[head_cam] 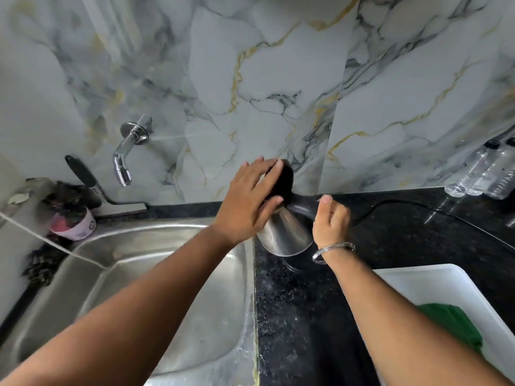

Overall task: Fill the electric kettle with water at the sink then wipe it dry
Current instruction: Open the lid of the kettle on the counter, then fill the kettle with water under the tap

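The steel electric kettle (284, 235) with a black lid and black handle stands on the black counter just right of the sink (156, 263). My right hand (330, 222) is wrapped around the kettle's handle. My left hand (250, 199) lies with spread fingers against the raised black lid (282, 181) and the kettle's top. The wall tap (124, 160) sticks out of the marble wall above the sink's left part; no water runs from it.
A white tray (434, 285) holding a green cloth (457, 324) sits at the front right. A black cord (418, 204) runs across the counter. Clear plastic bottles (485, 174) lean at the back right. A pink cup (73, 224) and dark scrubbers sit left of the sink.
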`<state>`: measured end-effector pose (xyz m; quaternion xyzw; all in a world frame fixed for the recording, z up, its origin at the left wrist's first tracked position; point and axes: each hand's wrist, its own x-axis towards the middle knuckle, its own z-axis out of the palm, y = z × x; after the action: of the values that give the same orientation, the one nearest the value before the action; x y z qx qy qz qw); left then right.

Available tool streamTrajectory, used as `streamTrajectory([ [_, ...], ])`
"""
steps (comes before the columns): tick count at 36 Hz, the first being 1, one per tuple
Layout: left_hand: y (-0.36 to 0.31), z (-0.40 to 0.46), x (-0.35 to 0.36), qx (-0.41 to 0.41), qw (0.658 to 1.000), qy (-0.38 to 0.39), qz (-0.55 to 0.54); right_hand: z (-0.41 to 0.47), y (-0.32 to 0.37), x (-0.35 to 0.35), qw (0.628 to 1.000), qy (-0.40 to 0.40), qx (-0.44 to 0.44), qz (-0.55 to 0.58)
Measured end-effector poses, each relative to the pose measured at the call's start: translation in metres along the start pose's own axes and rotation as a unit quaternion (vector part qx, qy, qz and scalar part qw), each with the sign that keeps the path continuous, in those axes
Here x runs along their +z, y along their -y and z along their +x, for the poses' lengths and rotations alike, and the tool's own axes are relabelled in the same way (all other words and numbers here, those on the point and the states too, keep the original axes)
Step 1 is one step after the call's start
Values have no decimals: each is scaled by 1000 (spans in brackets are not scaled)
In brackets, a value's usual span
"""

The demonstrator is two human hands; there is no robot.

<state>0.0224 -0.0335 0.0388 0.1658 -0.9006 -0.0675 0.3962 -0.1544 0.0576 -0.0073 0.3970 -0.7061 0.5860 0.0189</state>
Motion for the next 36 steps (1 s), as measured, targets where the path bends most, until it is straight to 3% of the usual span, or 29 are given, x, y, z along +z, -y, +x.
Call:
streamTrajectory([
  [3,11,0,-31,64,997,25,47,-13,23,17,1000,-10,-1,-11],
  [12,45,-57,-102,131,984,52,109,-73,88,97,1000,6,-5,-14],
  [14,58,-73,-115,115,985,64,114,-88,97,119,1000,12,6,-10],
  [17,80,-99,-141,7,993,65,98,-108,106,151,1000,17,23,-8],
  [20,108,-122,-171,-164,983,-15,86,-126,112,178,997,42,46,39],
  [22,136,-129,-187,-295,945,-55,131,-135,111,195,994,55,80,57],
  [25,179,-124,-205,-475,867,-13,151,-144,103,219,988,81,117,66],
  [29,207,-89,-211,-532,816,101,203,-151,97,246,980,96,161,61],
  [36,230,-39,-180,-576,774,151,216,-150,84,281,972,119,194,58],
])
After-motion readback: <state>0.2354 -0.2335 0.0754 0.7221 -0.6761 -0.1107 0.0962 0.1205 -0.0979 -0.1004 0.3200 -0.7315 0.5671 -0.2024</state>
